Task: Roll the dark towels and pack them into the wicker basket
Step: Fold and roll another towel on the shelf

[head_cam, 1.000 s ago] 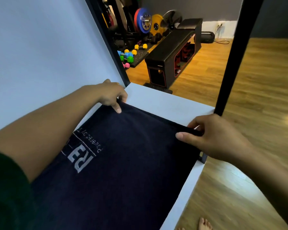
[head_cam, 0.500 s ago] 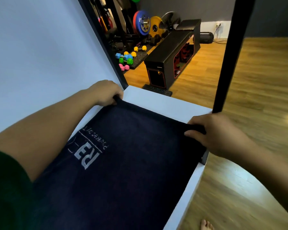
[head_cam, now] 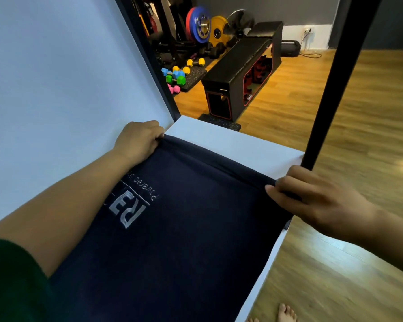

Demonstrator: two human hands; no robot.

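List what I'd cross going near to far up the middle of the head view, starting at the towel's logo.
logo on the dark towel → rolled far edge of that towel → white tabletop → black bench → weight plates at the back.

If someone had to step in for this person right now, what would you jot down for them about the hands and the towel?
Left hand: grips the far left corner of the dark navy cloth towel.
Right hand: pinches the far right corner.
Towel: spread on the white table, its far edge turned over into a narrow first roll.
Wicker basket: not in view.
Done: only that first turn.
Left: probably roll the rest toward the body, then pack it into the basket. No other towels show here.
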